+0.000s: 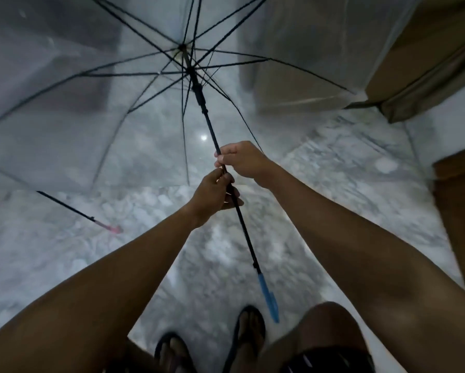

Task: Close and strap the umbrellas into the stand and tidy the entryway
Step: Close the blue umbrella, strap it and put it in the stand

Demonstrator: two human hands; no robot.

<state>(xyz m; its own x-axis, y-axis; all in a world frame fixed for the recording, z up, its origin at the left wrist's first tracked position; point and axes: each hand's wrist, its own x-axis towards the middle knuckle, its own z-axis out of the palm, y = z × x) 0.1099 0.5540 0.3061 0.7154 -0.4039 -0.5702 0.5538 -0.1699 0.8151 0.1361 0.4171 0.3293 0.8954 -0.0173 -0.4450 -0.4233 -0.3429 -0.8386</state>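
Clear umbrella [118, 84] is fully open, canopy spread away from the person and tipped toward the marble floor [333, 168], ribs splayed from the hub. Its black shaft [212, 130] runs back toward the body and ends in a blue handle [267, 300] hanging free above the sandalled feet. Right hand [243, 160] is clenched round the shaft, the farther of the two from the body and so nearer the canopy; left hand [212, 196] is wrapped round the shaft just behind it, the two nearly touching. Neither hand is on the handle. Judgement: the two-handed grip on the mid-shaft steadies the umbrella so one hand can slide up to the runner [199, 94], which sits up at the ribs, well apart from both hands, and draw it down to collapse the canopy. Closing step only begun; strap not yet reached. A second clear umbrella [24, 170] lies open on the floor to the left, its pink handle [110, 228] resting on the marble, so at least two remain to be closed. No stand in view. Brown cardboard boxes [427, 57] sit at upper right, partly behind the canopy edge. Frame is motion-blurred, so I cannot tell whether a catch on the runner is engaged. Risk: the rib tips may snag on the boxes while folding.
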